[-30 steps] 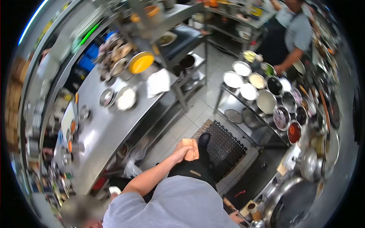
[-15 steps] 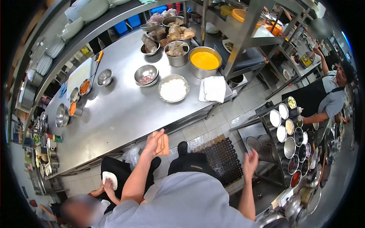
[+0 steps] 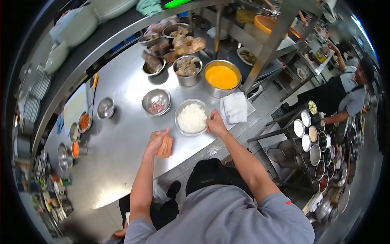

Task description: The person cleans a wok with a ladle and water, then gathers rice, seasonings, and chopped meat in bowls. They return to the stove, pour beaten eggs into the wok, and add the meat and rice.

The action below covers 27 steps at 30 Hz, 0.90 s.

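Note:
My left hand (image 3: 156, 140) is closed around a folded orange-brown cloth (image 3: 165, 147) near the front edge of the steel table (image 3: 122, 158). On the right rim of a metal bowl of white grated food (image 3: 192, 117), my right hand (image 3: 216, 123) has its fingers closed. Left of that bowl, stacked metal bowls (image 3: 156, 101) hold small pinkish pieces. A folded white cloth (image 3: 234, 107) lies to the right of my right hand. Behind it stands a pot of yellow-orange liquid (image 3: 222, 78).
Pots with bagged food (image 3: 187, 67) stand at the back. Small bowls of orange food (image 3: 84, 122) and a cutting board (image 3: 75, 106) are at the left. A shelf post (image 3: 266, 51) rises at the right. One person (image 3: 349, 95) is at right, another's hand (image 3: 120, 233) at lower left.
My body has moved closer to the table. My right hand has come from the far right onto the rim of the white-food bowl. My left hand, still holding the cloth, is now over the table.

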Motion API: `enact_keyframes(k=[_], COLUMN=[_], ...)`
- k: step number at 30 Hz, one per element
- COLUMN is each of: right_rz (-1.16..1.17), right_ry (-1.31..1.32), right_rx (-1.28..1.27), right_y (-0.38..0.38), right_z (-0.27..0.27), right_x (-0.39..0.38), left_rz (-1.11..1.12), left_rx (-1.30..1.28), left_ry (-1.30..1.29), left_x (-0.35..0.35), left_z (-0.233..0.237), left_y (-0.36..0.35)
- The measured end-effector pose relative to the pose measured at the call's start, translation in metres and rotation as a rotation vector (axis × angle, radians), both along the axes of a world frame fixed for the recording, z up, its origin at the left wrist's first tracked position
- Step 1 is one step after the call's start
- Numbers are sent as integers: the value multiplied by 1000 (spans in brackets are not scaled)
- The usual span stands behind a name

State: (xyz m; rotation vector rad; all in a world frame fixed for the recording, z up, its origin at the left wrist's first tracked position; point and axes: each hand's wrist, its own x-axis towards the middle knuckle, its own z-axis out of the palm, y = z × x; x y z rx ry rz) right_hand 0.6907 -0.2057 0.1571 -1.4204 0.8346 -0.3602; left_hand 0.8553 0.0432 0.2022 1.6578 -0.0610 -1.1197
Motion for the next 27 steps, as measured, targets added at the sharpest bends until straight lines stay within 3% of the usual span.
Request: enact_keyframes(k=[4, 6, 8, 15, 16, 17, 19, 21, 23, 27], right_rz=[339, 356, 347, 4, -76, -89, -419, -636, -665, -811], right_ry=[11, -22, -17, 82, 137, 135, -4, 150, 321, 407], right_rx=[4, -20, -146, -148, 10, 15, 128, -25, -442, -490], right_y=[-26, -27, -35, -29, -25, -26, -34, -60, -117, -267], right_z=[50, 93, 89, 101, 127, 120, 96, 85, 62, 43], right_x=[-43, -80, -114, -245, -260, -279, -311, -345, -380, -420], left_rz=[-266, -469, -539, -804, -806, -820, -749, -713, -670, -611], left_rx=[-123, -104, -108, -183, -167, -163, -134, -132, -94, -70], left_ry=[-38, 58, 242, 59, 42, 43, 76, 83, 69, 53], left_x=[8, -19, -45, -153, -162, -170, -181, -194, -206, -240], left_z=[18, 25, 37, 39, 29, 21, 12, 8, -1, 5], left_y=[-35, -61, -84, -142, -148, -153, -161, -168, -174, -191])
